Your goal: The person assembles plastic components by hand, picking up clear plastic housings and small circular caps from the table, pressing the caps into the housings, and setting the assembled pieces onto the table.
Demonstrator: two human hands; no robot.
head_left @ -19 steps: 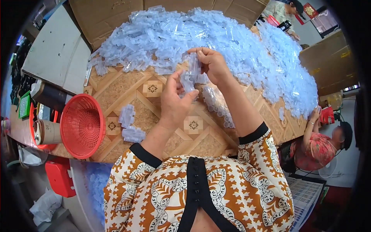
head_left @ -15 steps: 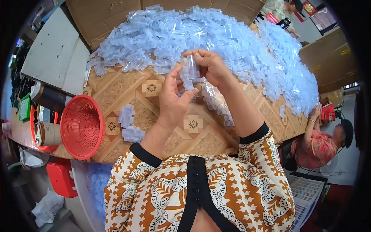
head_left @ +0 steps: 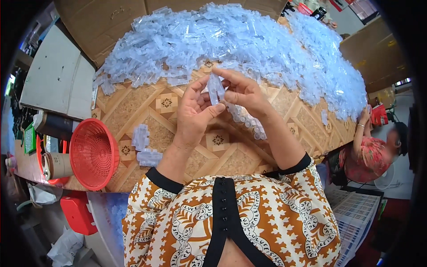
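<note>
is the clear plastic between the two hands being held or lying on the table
Held: the clear plastic is gripped between the fingers of the left hand and right hand.

The work table [head_left: 242, 155] has a brown surface patterned with diagonal plank bands and square flower motifs. A cardboard panel [head_left: 106, 22] borders its far edge; a second cardboard sheet [head_left: 373, 55] stands at right, a white board [head_left: 53, 75] at left. Beyond, right: pale wall [head_left: 407, 104], dark red floor [head_left: 396, 207].
</note>
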